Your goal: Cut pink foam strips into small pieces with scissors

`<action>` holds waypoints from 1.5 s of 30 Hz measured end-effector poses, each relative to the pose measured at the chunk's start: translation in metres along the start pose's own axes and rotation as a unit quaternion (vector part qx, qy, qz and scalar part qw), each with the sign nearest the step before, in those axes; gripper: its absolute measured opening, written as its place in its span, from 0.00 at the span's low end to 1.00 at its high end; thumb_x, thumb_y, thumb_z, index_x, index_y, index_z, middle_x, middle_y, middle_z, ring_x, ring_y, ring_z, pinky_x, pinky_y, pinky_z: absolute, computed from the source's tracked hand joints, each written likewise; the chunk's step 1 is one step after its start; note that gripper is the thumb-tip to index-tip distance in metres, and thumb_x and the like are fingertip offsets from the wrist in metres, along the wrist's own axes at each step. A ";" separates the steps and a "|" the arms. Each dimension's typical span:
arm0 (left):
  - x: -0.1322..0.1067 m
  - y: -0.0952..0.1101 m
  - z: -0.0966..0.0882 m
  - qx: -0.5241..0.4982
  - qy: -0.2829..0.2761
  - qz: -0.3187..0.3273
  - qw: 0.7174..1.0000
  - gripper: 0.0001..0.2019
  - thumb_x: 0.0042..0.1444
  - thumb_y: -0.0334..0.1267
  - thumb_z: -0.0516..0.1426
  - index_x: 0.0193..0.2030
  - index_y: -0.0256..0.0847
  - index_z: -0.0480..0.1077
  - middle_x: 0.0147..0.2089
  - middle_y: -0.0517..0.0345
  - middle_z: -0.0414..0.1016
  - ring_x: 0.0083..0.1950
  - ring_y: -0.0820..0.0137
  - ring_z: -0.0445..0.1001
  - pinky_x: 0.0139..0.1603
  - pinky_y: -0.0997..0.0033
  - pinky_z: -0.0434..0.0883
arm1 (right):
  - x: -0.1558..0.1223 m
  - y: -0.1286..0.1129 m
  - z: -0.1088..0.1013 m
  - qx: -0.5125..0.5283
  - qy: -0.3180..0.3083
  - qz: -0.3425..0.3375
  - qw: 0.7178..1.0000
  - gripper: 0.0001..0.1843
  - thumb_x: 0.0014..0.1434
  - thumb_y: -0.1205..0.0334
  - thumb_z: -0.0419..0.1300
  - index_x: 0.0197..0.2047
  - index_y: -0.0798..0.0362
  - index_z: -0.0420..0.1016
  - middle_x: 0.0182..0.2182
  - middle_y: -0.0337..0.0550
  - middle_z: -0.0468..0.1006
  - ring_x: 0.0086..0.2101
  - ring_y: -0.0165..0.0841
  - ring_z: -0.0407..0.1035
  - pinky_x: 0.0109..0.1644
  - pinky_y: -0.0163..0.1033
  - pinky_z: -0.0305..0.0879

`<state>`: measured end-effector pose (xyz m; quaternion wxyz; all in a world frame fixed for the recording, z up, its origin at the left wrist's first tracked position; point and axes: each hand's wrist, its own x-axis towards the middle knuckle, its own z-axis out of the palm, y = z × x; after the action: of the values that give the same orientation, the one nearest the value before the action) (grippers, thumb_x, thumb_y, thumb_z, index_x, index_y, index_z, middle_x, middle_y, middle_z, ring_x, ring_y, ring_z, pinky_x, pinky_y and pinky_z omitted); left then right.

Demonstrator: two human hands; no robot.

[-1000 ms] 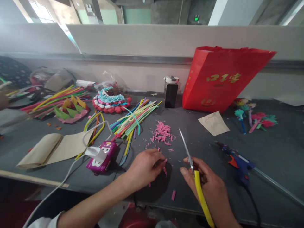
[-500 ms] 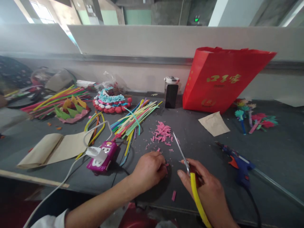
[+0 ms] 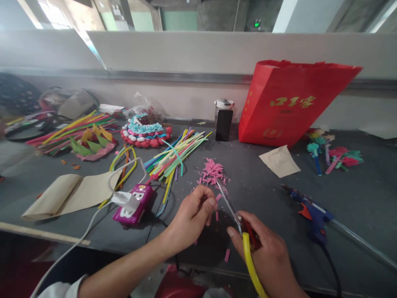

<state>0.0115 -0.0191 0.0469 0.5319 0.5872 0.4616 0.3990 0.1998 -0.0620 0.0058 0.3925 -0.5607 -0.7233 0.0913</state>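
Observation:
My left hand [image 3: 192,212] is closed in a pinch, with a small pink strip [image 3: 218,197] at its fingertips. In my right hand [image 3: 263,248] is a pair of scissors [image 3: 228,203] with a thick yellow handle loop, its blades pointing up and left beside the left fingers. Just beyond the blade tips lies a heap of cut pink pieces [image 3: 212,170]. One loose pink piece [image 3: 227,255] rests near the table's front edge, and another [image 3: 217,216] lies between the hands.
A blue glue gun [image 3: 313,213] lies at the right, a purple power socket [image 3: 139,205] with a white cable at the left. Behind stand a red paper bag [image 3: 288,105], a phone [image 3: 223,125] against a bottle [image 3: 223,104], and a bundle of coloured strips [image 3: 180,155].
My left hand has lifted and turned, bringing its fingertips into view with the pink strip. The scissors have shifted left and slightly down, nearer the left fingers and the pink heap.

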 end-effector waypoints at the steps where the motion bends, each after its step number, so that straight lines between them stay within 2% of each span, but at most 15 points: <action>1: 0.000 0.000 0.000 -0.031 -0.003 -0.006 1.000 0.10 0.65 0.45 0.51 0.37 0.42 0.62 0.27 0.66 0.65 0.22 0.78 0.61 0.22 0.78 0.58 | -0.001 0.000 0.001 0.000 0.000 -0.001 1.000 0.14 0.59 0.54 0.61 0.44 0.51 0.74 0.31 0.40 0.82 0.28 0.32 0.78 0.34 0.32 0.74; 4: 0.001 0.004 0.001 -0.130 -0.003 -0.028 0.991 0.09 0.64 0.43 0.52 0.36 0.41 0.61 0.26 0.67 0.65 0.19 0.81 0.58 0.19 0.79 0.54 | -0.001 -0.001 0.001 0.007 -0.011 -0.011 1.000 0.12 0.59 0.55 0.61 0.45 0.51 0.73 0.31 0.39 0.82 0.28 0.31 0.77 0.34 0.32 0.73; 8: 0.004 0.010 -0.001 -0.241 -0.006 -0.038 0.970 0.04 0.62 0.36 0.56 0.41 0.39 0.65 0.31 0.62 0.72 0.24 0.79 0.68 0.27 0.79 0.64 | -0.001 -0.003 0.001 -0.003 -0.030 -0.023 0.999 0.11 0.60 0.56 0.61 0.46 0.49 0.72 0.31 0.37 0.81 0.28 0.30 0.76 0.33 0.32 0.71; 10: 0.004 0.011 -0.002 -0.268 0.005 -0.042 0.962 0.07 0.58 0.34 0.60 0.42 0.38 0.68 0.31 0.60 0.75 0.28 0.77 0.72 0.31 0.78 0.67 | -0.002 -0.003 0.000 -0.012 -0.034 -0.020 0.999 0.10 0.60 0.56 0.60 0.45 0.48 0.72 0.31 0.37 0.80 0.28 0.31 0.76 0.34 0.33 0.71; 13: 0.004 0.009 -0.003 -0.281 0.042 -0.061 0.957 0.08 0.53 0.33 0.64 0.39 0.36 0.72 0.31 0.58 0.77 0.31 0.75 0.74 0.36 0.77 0.69 | -0.003 -0.001 0.001 -0.017 -0.031 -0.018 0.999 0.11 0.61 0.56 0.60 0.46 0.49 0.72 0.32 0.38 0.80 0.29 0.31 0.76 0.35 0.34 0.70; 17: 0.005 0.008 -0.003 -0.299 0.070 -0.065 0.949 0.07 0.49 0.34 0.67 0.35 0.35 0.76 0.31 0.59 0.77 0.29 0.75 0.73 0.35 0.75 0.71 | -0.004 0.001 0.001 -0.024 -0.023 -0.028 0.999 0.11 0.61 0.55 0.59 0.46 0.49 0.72 0.31 0.39 0.80 0.28 0.31 0.75 0.33 0.34 0.70; 22: 0.004 0.009 -0.002 -0.329 0.044 -0.088 0.939 0.07 0.51 0.34 0.66 0.36 0.37 0.76 0.25 0.61 0.76 0.24 0.77 0.71 0.28 0.78 0.70 | -0.001 0.000 0.000 -0.041 -0.022 -0.037 0.998 0.12 0.62 0.55 0.58 0.48 0.49 0.72 0.33 0.40 0.80 0.28 0.31 0.75 0.32 0.35 0.70; 26: 0.003 0.011 -0.001 -0.342 0.039 -0.085 0.935 0.09 0.50 0.35 0.66 0.38 0.37 0.75 0.26 0.60 0.77 0.25 0.76 0.73 0.28 0.77 0.71 | -0.001 0.001 0.000 -0.044 -0.033 -0.033 0.998 0.13 0.62 0.55 0.58 0.48 0.48 0.72 0.34 0.40 0.81 0.29 0.32 0.76 0.32 0.35 0.70; 32: 0.005 0.008 -0.002 -0.299 0.033 -0.072 0.951 0.10 0.51 0.34 0.66 0.38 0.37 0.72 0.28 0.58 0.78 0.29 0.73 0.76 0.32 0.76 0.71 | -0.002 0.004 -0.001 -0.048 -0.040 -0.026 0.998 0.13 0.62 0.55 0.59 0.48 0.48 0.72 0.33 0.38 0.80 0.29 0.32 0.76 0.34 0.35 0.70; 35: 0.008 0.003 -0.005 -0.277 0.058 -0.067 0.957 0.08 0.50 0.35 0.66 0.35 0.36 0.73 0.30 0.57 0.79 0.31 0.72 0.76 0.36 0.73 0.72 | -0.001 0.004 0.000 -0.048 -0.041 -0.030 0.998 0.13 0.62 0.55 0.59 0.49 0.48 0.72 0.34 0.39 0.80 0.30 0.32 0.76 0.35 0.35 0.70; 38: 0.008 0.001 -0.006 -0.267 0.090 -0.061 0.957 0.06 0.49 0.33 0.67 0.33 0.36 0.75 0.31 0.59 0.77 0.30 0.76 0.73 0.36 0.78 0.70 | 0.000 0.004 0.001 -0.054 -0.039 -0.036 0.997 0.13 0.62 0.56 0.58 0.49 0.49 0.72 0.33 0.39 0.80 0.30 0.32 0.76 0.36 0.35 0.69; 41: 0.006 0.002 -0.005 -0.316 0.068 -0.084 0.943 0.06 0.50 0.32 0.67 0.33 0.37 0.75 0.29 0.61 0.76 0.28 0.78 0.72 0.33 0.79 0.69 | 0.000 0.003 0.001 -0.068 -0.029 -0.048 0.996 0.14 0.63 0.55 0.57 0.49 0.51 0.73 0.32 0.40 0.80 0.31 0.33 0.75 0.36 0.36 0.69; 45: 0.002 0.004 -0.001 -0.383 0.029 -0.096 0.918 0.05 0.50 0.31 0.66 0.33 0.37 0.74 0.30 0.60 0.77 0.28 0.76 0.74 0.35 0.76 0.72 | 0.002 0.001 0.001 -0.073 -0.028 -0.066 0.995 0.15 0.64 0.55 0.55 0.50 0.53 0.72 0.32 0.42 0.79 0.31 0.34 0.75 0.36 0.37 0.69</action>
<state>0.0114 -0.0169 0.0514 0.7384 0.2791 0.3428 0.5092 0.1995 -0.0597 0.0060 0.3351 -0.5364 -0.7741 0.0274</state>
